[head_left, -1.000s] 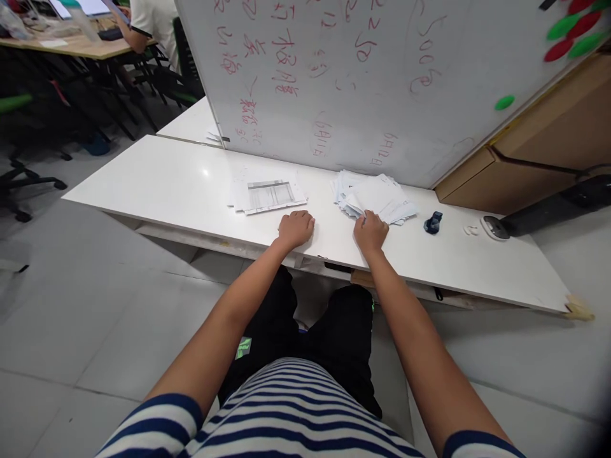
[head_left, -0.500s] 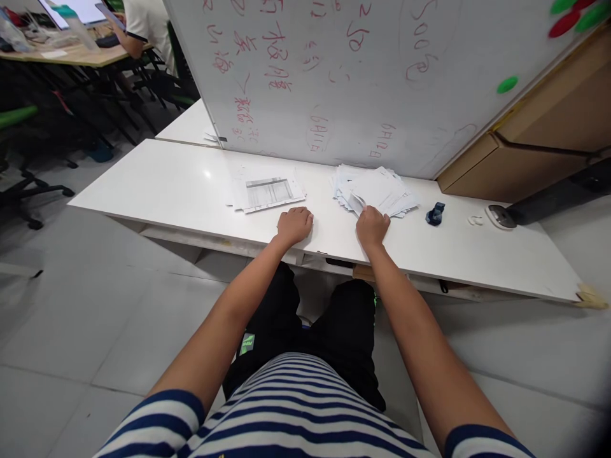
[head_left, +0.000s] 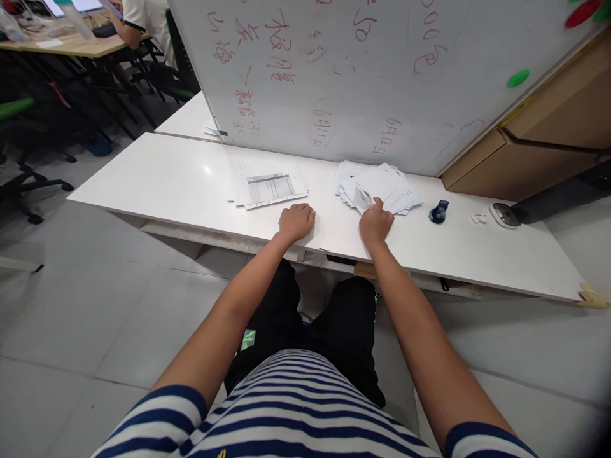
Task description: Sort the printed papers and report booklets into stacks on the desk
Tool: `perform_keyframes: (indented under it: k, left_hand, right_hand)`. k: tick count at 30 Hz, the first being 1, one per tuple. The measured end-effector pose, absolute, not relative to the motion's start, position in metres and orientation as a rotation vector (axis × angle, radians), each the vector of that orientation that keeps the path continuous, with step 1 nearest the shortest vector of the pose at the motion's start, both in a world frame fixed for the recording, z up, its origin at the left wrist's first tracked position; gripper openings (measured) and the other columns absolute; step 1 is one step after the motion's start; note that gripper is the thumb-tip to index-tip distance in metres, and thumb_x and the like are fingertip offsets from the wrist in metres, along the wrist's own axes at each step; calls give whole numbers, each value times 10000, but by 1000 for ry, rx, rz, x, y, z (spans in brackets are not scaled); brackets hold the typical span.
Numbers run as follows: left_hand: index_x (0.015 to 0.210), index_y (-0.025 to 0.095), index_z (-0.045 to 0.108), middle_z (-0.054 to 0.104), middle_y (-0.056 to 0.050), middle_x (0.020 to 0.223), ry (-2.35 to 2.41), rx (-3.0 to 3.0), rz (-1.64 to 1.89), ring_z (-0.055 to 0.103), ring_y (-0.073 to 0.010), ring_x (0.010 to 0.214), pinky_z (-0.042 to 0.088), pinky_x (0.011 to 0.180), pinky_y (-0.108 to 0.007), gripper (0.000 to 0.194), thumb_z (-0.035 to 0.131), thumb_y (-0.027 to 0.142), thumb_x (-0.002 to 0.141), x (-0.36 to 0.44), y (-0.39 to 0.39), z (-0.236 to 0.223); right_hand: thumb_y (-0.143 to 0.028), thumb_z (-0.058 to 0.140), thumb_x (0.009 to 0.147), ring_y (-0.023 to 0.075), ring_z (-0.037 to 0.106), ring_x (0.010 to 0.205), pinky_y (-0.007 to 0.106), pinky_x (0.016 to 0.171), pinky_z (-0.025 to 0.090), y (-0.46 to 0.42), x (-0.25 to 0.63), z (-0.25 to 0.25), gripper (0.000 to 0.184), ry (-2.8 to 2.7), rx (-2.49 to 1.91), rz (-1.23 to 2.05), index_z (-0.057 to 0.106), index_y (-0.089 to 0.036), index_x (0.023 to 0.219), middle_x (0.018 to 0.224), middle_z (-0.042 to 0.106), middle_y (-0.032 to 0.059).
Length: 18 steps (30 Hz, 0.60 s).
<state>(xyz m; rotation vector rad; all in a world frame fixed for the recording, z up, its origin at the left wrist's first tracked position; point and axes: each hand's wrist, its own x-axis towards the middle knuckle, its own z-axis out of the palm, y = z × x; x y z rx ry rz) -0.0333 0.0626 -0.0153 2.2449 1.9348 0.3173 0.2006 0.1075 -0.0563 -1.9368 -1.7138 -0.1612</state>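
I can make out a white-and-navy striped shirt (head_left: 305, 401), its short sleeves (head_left: 165, 412) hemmed in solid navy, black legwear (head_left: 351, 331) with a grey, green-marked patch (head_left: 248, 339) on the left thigh, and bare hands (head_left: 296, 222).

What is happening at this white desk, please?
A person is handling papers at the white desk. The right hand is at the near edge of a loose, fanned pile of papers, where a corner is raised by the fingers; whether they grip it is hard to tell. The left hand rests on the desk, just in front of a smaller stack of papers. A dark blue object lies right of the pile, and a whiteboard stands behind.
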Motion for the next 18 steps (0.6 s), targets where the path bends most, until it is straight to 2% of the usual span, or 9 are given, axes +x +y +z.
perform_keyframes:
  k: [6,18]
  left_hand:
    - [1122,228,581,591,-68,1268,1924,2241,329,503,-264,1167,398,916,-431,413,211,349,984,-33,62,-15]
    - [1102,230,585,591,-67,1273,1927,2251,352,503,-268,1168,401,908,-428,402,217,346,988,-33,63,-17]
  right_hand:
    - [-152,258,905,261,620,799,453,872,412,108,202,-58,509,-1708,-1970,-110,376,-55,1390,822,665,159]
    - [-163,267,899,260,624,799,457,882,426,112,207,-65,525,-1715,-1939,-104,432,-30,1380,809,665,160]
